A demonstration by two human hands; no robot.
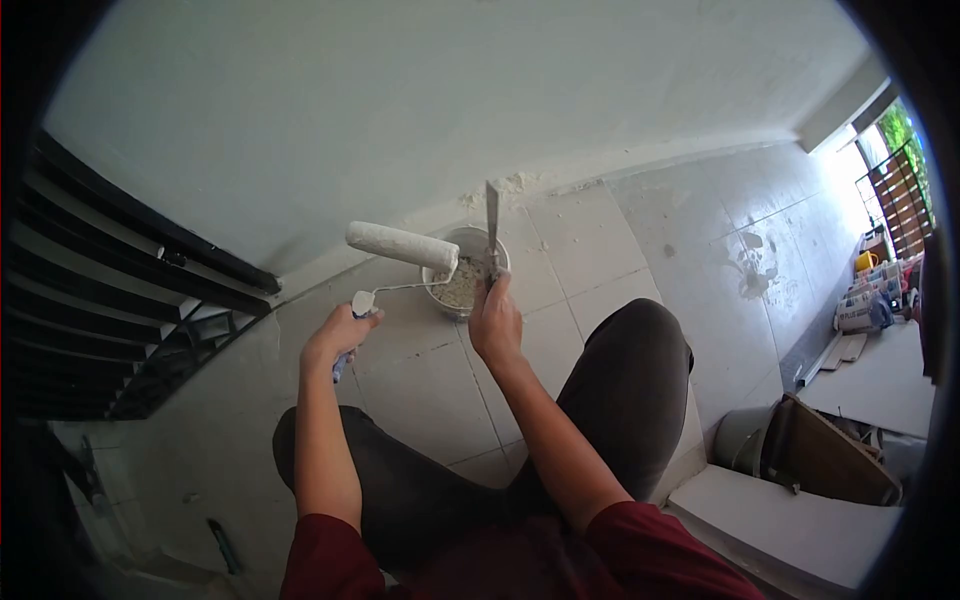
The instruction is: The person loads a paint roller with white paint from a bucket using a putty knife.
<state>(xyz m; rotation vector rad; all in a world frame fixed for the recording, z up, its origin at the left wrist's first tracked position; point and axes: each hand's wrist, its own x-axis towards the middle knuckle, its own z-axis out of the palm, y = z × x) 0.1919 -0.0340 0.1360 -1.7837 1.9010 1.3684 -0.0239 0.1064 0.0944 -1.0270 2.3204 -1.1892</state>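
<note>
Roller (402, 245) in the head view: its pale sleeve slants above the floor (540, 370), one end over the left part of the bucket (468, 231). The grip of the left hand (340, 335) is closed around the roller's blue and white handle. The right hand (497, 320), its grip clamped on a scraper (492, 215), is at the bucket's right side, the blade pointing up toward the wall (450, 100). Lumpy pale filler (455, 292) lies in the bucket; white crumbs (515, 184) lie at the wall's foot. Black slats (100, 285) stand at the left edge; bags (862, 312), a tub (742, 440) and a white board (790, 520) are at the right.
</note>
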